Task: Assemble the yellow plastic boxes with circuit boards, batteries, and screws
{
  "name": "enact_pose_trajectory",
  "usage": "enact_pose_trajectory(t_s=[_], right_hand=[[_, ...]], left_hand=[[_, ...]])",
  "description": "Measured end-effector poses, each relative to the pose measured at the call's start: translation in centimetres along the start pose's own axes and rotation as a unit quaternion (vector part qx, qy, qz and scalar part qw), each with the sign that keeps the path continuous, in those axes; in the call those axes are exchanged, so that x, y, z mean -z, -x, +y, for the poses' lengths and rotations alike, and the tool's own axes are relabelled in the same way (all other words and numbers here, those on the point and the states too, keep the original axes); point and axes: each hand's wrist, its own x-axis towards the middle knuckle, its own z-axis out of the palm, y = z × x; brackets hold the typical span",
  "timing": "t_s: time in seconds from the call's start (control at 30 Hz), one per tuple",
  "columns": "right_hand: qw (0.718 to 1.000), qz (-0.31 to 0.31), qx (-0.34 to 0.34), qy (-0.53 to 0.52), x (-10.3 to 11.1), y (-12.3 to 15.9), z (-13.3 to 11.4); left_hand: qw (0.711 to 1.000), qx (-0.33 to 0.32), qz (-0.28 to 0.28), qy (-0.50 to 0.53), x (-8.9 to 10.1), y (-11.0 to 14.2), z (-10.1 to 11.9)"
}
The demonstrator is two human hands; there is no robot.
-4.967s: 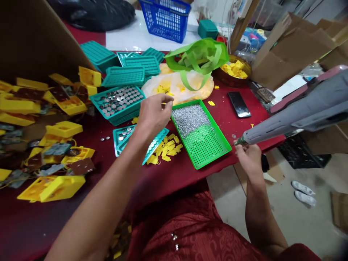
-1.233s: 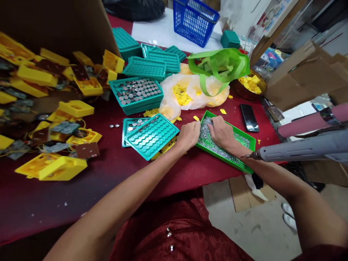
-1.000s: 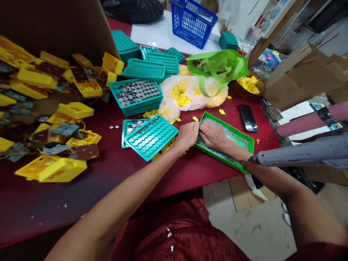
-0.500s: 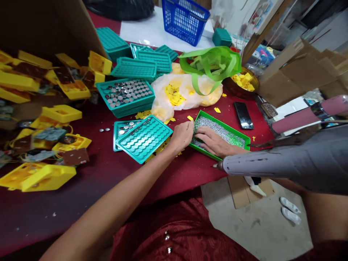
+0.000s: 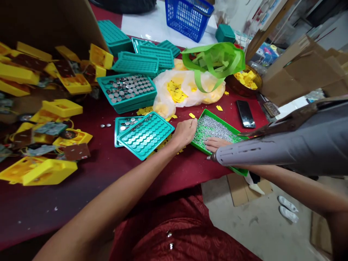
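Near the middle of the red-clothed table (image 5: 114, 174), the person's right hand (image 5: 217, 144) lies flat inside a green perforated tray (image 5: 225, 121). Its fingers (image 5: 210, 142) are open and extended over loose silver pieces (image 5: 213, 127), gripping nothing that shows, and a grey nozzled tool (image 5: 261, 150) passes just in front of the wrist. The left hand (image 5: 185, 133) sits at the tray's left corner with its fingers curled together; whether they pinch anything, I cannot tell. Just left of it, a teal tray with rows of round wells (image 5: 145, 136) lies tilted over another teal tray (image 5: 119, 139) holding metal discs.

Those silver pieces look tiny, light and metallic, likely to slide and scatter at a nudge, so a single piece would call for a fingertip pinch, while the loaded tray is best taken by its stiff rim, kept level. No brand, label or writing can be read.
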Motion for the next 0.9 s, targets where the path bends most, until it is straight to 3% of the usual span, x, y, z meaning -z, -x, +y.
enact_pose_trajectory(t_s=[0.17, 0.27, 0.43, 0.57, 0.67, 0.77, 0.9], right_hand=[[0.995, -0.012, 0.099, -0.011, -1.1, -4.1, 1.3], [0.993, -0.005, 0.119, 0.019, -0.1, -3.4, 1.5], [0.996, 0.042, 0.065, 0.048, 1.8, 0.6, 0.2], [0.992, 0.011, 0.12, 0.035, 1.0, -1.4, 0.1], [0.988, 0.025, 0.149, 0.032, 0.7, -3.5, 0.7], [0.991, 0.058, 0.109, 0.043, 1.3, -3.2, 1.2], [0.983, 0.166, -0.047, 0.057, 1.3, -2.8, 1.6]], left_hand=[[1.0, 0.001, 0.005, -0.002, 0.1, 0.0, -0.1], [1.0, 0.005, 0.005, 0.001, 0.1, -0.1, -0.2], [1.0, 0.005, -0.001, 0.008, 0.1, -0.2, 0.0], [1.0, 0.002, -0.001, 0.003, 0.1, -0.1, 0.0], [1.0, 0.002, 0.001, -0.001, 0.0, 0.0, -0.2], [1.0, 0.0, 0.004, 0.0, 0.0, 0.0, -0.3], [1.0, -0.003, 0.005, 0.0, 0.0, 0.0, -0.2]])
